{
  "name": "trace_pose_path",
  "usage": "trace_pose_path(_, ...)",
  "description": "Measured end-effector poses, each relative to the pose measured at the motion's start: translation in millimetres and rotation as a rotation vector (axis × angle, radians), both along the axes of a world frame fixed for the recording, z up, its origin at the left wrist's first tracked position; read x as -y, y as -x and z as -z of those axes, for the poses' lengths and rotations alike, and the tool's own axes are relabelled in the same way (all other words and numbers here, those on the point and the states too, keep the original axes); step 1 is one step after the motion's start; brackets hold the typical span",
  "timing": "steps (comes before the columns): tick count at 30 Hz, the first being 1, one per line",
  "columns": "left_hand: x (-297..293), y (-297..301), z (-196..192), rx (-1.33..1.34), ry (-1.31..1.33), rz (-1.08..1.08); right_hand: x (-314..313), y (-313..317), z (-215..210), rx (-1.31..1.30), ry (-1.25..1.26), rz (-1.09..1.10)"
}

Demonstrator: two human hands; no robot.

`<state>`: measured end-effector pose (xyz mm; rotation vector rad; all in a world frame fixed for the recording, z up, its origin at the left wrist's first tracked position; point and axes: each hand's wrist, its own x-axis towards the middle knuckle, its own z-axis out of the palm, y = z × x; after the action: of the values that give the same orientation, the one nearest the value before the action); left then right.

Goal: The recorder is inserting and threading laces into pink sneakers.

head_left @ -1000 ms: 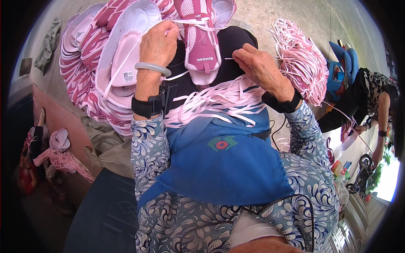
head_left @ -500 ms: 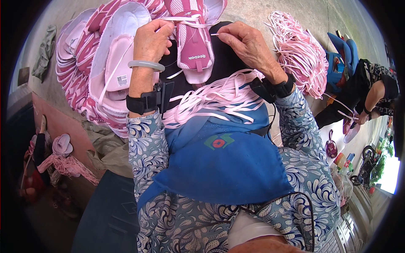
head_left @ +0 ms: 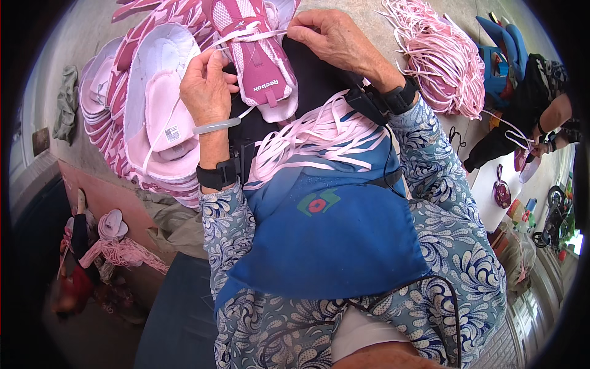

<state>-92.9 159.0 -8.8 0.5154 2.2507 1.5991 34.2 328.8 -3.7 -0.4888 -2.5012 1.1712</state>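
Observation:
A dark pink and white shoe upper (head_left: 260,72) stands tilted in front of me, its tongue toward my lap. A pale shoelace (head_left: 278,33) runs across its throat and is drawn out to both sides. My left hand (head_left: 208,86), beside the upper's left edge, pinches one end between thumb and fingers. On the other side my right hand (head_left: 332,35) has its fingers closed on the lace's other end; its tip is hidden there. Below the upper, a loose heap of pale pink laces (head_left: 316,138) lies over my blue apron (head_left: 326,246).
Stacked pink shoe uppers (head_left: 161,98) stand close on my left. A big bundle of pink laces (head_left: 439,64) lies to the right, near a blue chair (head_left: 501,61). Another person (head_left: 547,117) handles a shoe at far right. A dark seat (head_left: 175,307) shows at lower left.
Both hands have pulled the lace tighter across the upper, the right hand moving up and left. The upper has tilted and shifted left in view, and the whole view has turned slightly.

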Motion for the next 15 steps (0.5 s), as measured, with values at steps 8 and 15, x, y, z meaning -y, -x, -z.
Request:
trace_pose_path(8, 1, 10, 17, -0.492, 0.205, 0.106, 17, 18, -8, -0.274, -0.323, 0.110)
trace_pose_path(15, 4, -7, -7, -0.672, 0.431, 0.308, 14, 12, -6, -0.170, -0.010, 0.098)
